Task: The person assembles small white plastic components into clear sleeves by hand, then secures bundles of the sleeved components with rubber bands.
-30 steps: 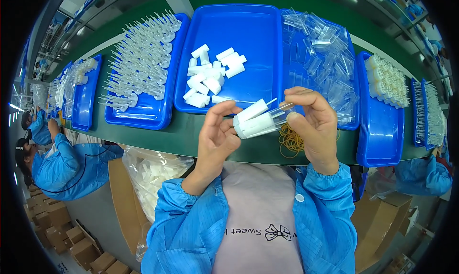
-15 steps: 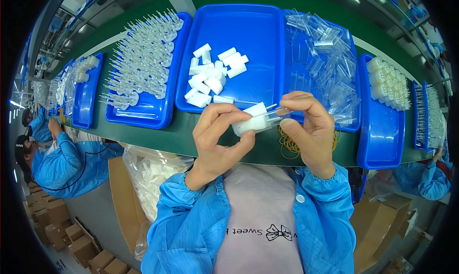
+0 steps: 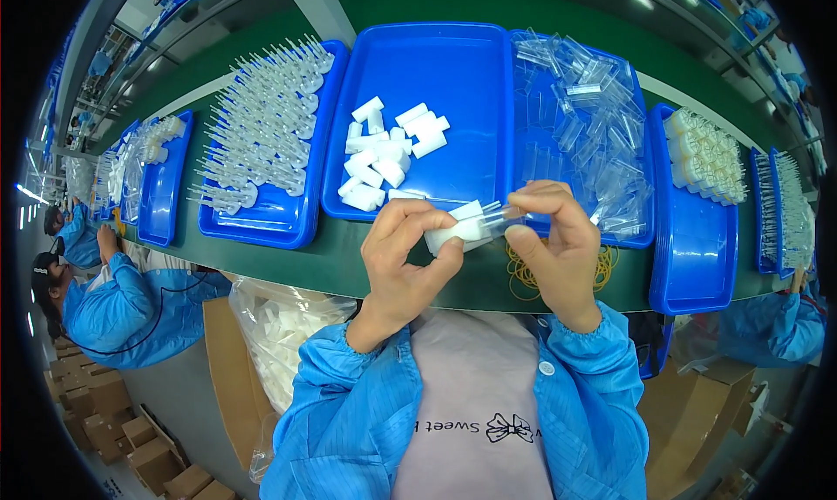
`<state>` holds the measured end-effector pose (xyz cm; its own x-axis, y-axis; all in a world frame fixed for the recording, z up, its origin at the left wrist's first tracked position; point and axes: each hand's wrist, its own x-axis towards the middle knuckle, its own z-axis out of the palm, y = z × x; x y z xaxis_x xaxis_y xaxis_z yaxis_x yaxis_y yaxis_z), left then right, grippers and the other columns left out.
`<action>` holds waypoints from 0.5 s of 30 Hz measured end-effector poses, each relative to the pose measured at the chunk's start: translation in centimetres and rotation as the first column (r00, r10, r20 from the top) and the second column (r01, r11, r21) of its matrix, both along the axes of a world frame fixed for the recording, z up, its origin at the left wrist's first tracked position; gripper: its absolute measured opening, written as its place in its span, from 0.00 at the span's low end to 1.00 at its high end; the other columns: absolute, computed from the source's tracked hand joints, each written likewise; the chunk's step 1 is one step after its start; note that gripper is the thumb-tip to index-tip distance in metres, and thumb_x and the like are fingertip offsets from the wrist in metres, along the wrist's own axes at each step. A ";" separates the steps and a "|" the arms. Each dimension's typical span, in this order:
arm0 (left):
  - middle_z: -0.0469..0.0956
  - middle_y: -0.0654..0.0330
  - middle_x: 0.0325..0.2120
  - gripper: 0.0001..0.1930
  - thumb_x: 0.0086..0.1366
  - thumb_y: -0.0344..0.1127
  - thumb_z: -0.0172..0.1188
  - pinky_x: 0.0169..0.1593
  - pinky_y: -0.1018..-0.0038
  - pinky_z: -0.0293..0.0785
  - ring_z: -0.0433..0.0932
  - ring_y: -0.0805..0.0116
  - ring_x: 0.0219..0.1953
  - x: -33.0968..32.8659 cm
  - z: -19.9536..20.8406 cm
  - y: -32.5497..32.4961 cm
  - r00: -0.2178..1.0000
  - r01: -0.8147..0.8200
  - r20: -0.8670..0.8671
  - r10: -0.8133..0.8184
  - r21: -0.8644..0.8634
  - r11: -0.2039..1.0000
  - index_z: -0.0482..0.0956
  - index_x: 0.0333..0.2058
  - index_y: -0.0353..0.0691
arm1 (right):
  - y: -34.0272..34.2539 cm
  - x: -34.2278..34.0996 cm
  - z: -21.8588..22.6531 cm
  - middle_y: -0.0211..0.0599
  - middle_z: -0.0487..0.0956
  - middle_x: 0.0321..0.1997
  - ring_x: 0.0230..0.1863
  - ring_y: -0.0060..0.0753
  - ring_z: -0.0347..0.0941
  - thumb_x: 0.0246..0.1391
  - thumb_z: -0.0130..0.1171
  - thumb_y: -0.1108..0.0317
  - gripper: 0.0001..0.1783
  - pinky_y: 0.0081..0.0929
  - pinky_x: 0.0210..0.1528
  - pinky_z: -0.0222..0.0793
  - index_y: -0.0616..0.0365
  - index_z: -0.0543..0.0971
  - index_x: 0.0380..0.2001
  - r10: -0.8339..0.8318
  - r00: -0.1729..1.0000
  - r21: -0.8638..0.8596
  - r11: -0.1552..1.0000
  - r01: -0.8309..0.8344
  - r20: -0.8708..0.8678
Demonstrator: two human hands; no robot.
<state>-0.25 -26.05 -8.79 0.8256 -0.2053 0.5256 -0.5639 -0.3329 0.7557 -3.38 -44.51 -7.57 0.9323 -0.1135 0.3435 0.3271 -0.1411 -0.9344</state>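
Observation:
My left hand (image 3: 403, 258) is closed around a white foam-like block (image 3: 465, 224), thumb and fingertips pressing its sides. Thin pale rods stick out of the block toward the right. My right hand (image 3: 561, 243) pinches a clear plastic sleeve (image 3: 495, 220) between thumb and fingertips. The sleeve lies in line with the block, its left end at the block's right end; how far it reaches over is hard to see. Both hands are above the table's near edge, in front of the middle blue tray (image 3: 453, 55), where loose white blocks (image 3: 379, 160) lie in a pile.
At left, a blue tray (image 3: 261, 230) holds rows of white stemmed pieces (image 3: 266, 125). Clear plastic sleeves (image 3: 602, 125) fill the tray at right. Further right stand bundled pale cylinders (image 3: 704, 156). Yellow rubber bands (image 3: 523, 278) lie beside my right hand. A bag of white pieces (image 3: 292, 326) sits below.
My right hand has moved slightly left, bringing the clear sleeve closer to the white block. The left hand keeps its grip. The whole view has shifted a little.

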 end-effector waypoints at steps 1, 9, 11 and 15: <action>0.74 0.57 0.29 0.11 0.43 0.24 0.64 0.32 0.74 0.69 0.73 0.66 0.29 0.0 0.1 0.0 1.000 -0.001 0.003 0.001 0.000 1.000 0.79 0.29 0.36 | 0.1 -0.1 0.0 0.35 0.75 0.39 0.44 0.24 0.69 0.50 0.62 0.75 0.13 0.23 0.49 0.63 0.64 0.76 0.41 0.023 1.000 0.030 0.999 -0.023 0.008; 0.73 0.58 0.29 0.09 0.44 0.24 0.63 0.32 0.76 0.69 0.73 0.68 0.30 -0.2 0.7 0.0 0.999 0.033 -0.038 -0.033 -0.010 0.999 0.79 0.29 0.35 | -0.1 -0.1 0.0 0.34 0.75 0.40 0.44 0.24 0.70 0.51 0.61 0.74 0.15 0.22 0.48 0.65 0.65 0.75 0.42 0.245 0.935 0.615 0.788 -0.039 -0.256; 0.73 0.58 0.29 0.09 0.45 0.24 0.63 0.32 0.76 0.69 0.73 0.69 0.30 0.0 0.5 0.0 0.996 0.043 -0.072 -0.045 -0.033 0.999 0.79 0.29 0.35 | 0.1 0.0 -0.4 0.35 0.75 0.40 0.44 0.25 0.70 0.50 0.62 0.74 0.14 0.22 0.48 0.65 0.65 0.75 0.41 0.122 0.980 0.411 0.910 -0.047 -0.160; 0.74 0.59 0.29 0.08 0.46 0.24 0.62 0.32 0.77 0.69 0.73 0.71 0.30 0.1 0.0 0.2 0.979 0.043 -0.196 -0.066 -0.117 0.992 0.79 0.29 0.34 | 0.1 0.2 -0.2 0.36 0.75 0.39 0.43 0.26 0.70 0.47 0.63 0.75 0.13 0.23 0.48 0.64 0.64 0.77 0.39 0.015 0.989 -0.149 0.989 0.007 0.147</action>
